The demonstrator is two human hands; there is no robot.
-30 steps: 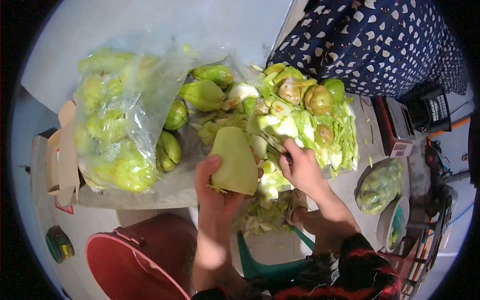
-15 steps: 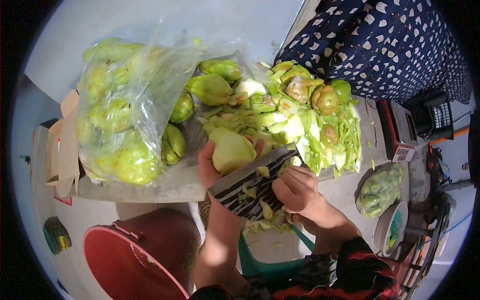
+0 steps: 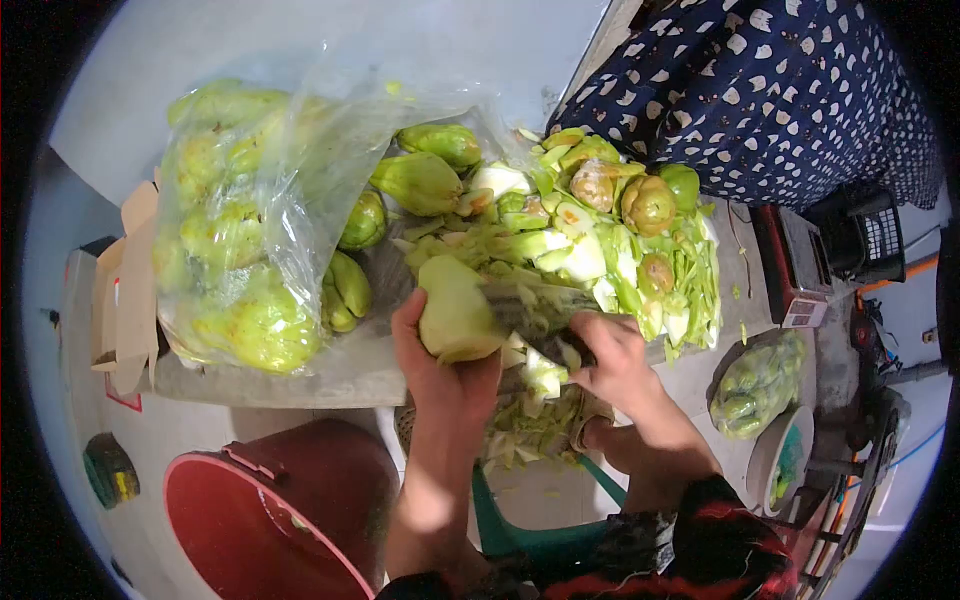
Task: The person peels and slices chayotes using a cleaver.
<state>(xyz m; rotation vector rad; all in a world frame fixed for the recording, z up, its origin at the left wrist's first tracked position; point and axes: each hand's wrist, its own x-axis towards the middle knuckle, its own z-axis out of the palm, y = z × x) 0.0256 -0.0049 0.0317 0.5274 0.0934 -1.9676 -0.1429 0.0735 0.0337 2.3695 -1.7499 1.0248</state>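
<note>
My left hand [image 3: 445, 378] is wrapped around a pale green peeled chayote [image 3: 455, 305], holding it up at the table's front edge. In my right hand [image 3: 622, 360] is a broad-bladed knife [image 3: 535, 318], its blade smeared by motion and lying against or close to the chayote's right side. Bits of peel [image 3: 545, 375] hang or fall under the blade. Behind my hands spreads a heap of green peelings [image 3: 590, 260], with several brownish chayotes [image 3: 648, 205] on it. Unpeeled chayotes [image 3: 418, 183] lie at the mouth of a clear plastic bag [image 3: 235, 230] full of more.
A red bucket [image 3: 285, 500] stands on the floor at left, below a cardboard box [image 3: 130, 300]. At right are a red scale [image 3: 790, 262], a black crate [image 3: 878, 235], a bagged lot of chayotes [image 3: 760, 385] and a white pail [image 3: 768, 460]. A person's dark patterned clothing [image 3: 760, 100] borders the table.
The knife has swung from a broad, face-up tilt in front of the chayote to its right side. Peel pieces that lay on the blade are no longer visible there. The chayote is held more upright.
</note>
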